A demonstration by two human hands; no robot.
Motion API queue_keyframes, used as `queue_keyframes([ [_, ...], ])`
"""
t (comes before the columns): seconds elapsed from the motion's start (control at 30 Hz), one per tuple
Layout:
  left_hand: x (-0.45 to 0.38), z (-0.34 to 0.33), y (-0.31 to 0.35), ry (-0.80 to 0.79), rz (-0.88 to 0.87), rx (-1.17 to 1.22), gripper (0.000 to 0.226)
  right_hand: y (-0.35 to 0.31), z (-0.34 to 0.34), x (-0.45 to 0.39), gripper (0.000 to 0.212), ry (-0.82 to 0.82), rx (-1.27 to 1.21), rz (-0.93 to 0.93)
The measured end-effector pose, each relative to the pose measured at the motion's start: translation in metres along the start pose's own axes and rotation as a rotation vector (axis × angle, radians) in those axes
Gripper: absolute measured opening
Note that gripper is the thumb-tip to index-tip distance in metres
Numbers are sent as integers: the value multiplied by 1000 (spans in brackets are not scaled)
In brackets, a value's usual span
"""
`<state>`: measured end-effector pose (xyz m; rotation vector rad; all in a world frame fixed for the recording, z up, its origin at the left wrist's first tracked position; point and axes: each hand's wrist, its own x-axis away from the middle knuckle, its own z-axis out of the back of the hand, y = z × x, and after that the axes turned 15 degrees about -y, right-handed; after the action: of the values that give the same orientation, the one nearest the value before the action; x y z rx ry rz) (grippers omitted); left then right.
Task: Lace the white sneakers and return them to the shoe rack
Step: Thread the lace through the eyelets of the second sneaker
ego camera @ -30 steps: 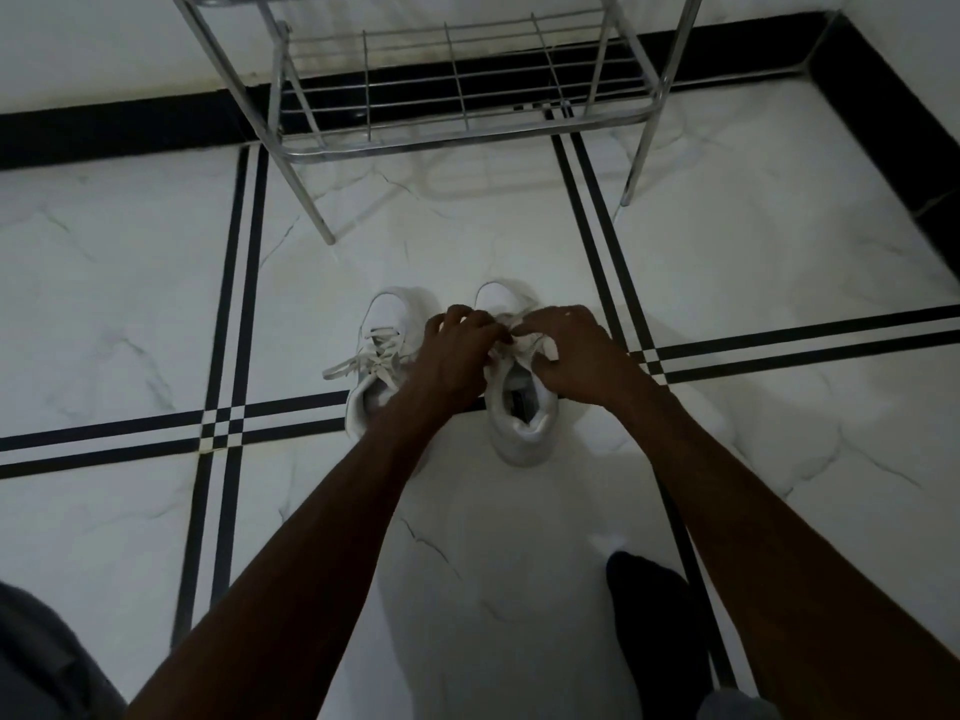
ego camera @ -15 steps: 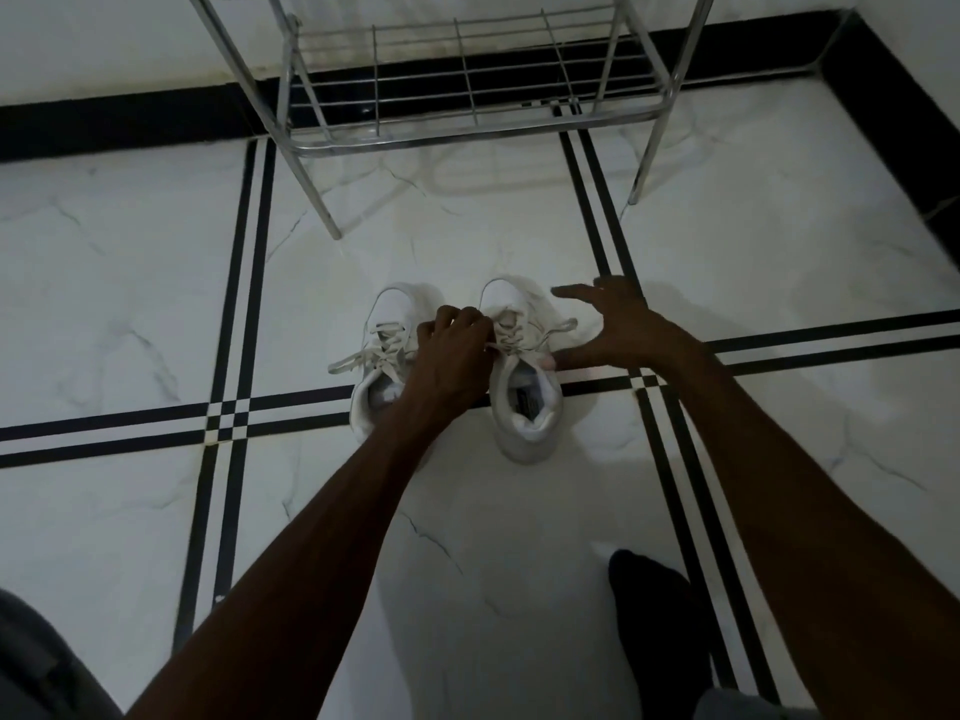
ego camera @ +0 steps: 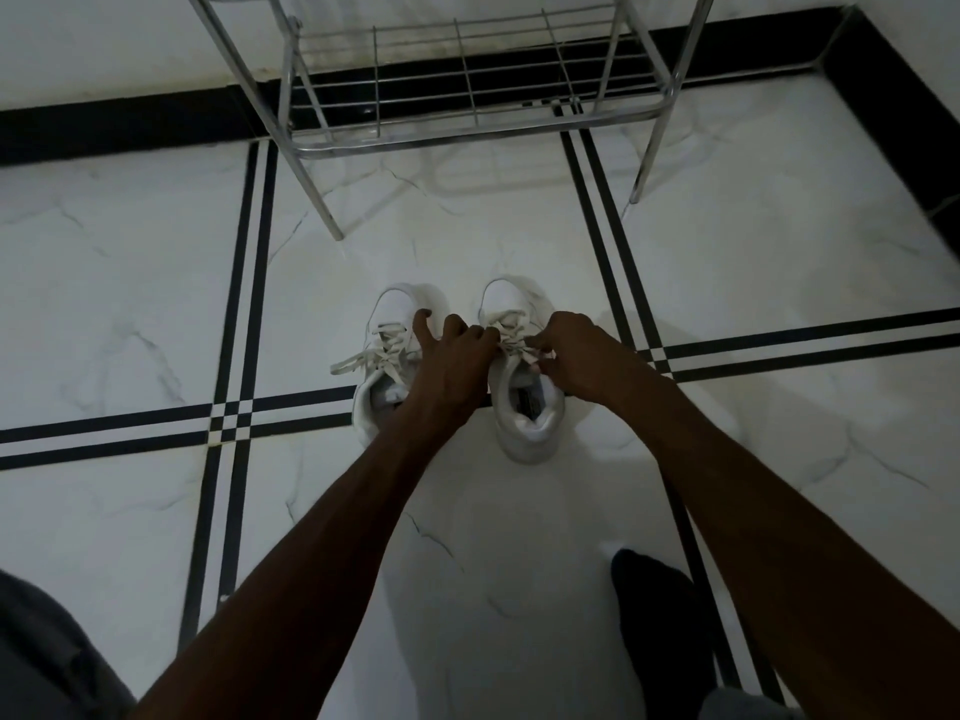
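Observation:
Two white sneakers stand side by side on the floor, toes pointing away from me. The left sneaker (ego camera: 395, 324) has loose lace ends trailing off to its left. My left hand (ego camera: 451, 356) lies between the shoes, fingertips pinching the lace (ego camera: 506, 330) of the right sneaker (ego camera: 524, 407) from the left. From the other side my right hand (ego camera: 576, 356) pinches the same lace over the shoe's opening. The chrome shoe rack (ego camera: 467, 132) stands beyond the shoes against the wall, its lowest wire shelf bare.
White marble floor tiles (ego camera: 130, 304) carry black double stripes. A black skirting band (ego camera: 104, 127) runs along the wall and down the right side. My dark-socked foot (ego camera: 660, 615) rests near the bottom right, and grey trouser cloth (ego camera: 47, 657) fills the bottom left corner.
My right hand, which had swung out to the right with fingers spread, has come back onto the right sneaker's lace. My left hand has stayed at the lace.

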<state>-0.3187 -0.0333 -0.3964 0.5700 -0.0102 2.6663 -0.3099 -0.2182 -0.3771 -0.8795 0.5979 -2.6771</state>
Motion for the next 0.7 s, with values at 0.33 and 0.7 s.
queue_keyframes([
  [0.33, -1, -4, -2, 105, 93, 31, 34, -4, -18, -5, 29, -4, 146, -54],
  [0.7, 2, 2, 5, 30, 136, 100, 23, -11, -23, -2, 24, 145, 129, -120],
])
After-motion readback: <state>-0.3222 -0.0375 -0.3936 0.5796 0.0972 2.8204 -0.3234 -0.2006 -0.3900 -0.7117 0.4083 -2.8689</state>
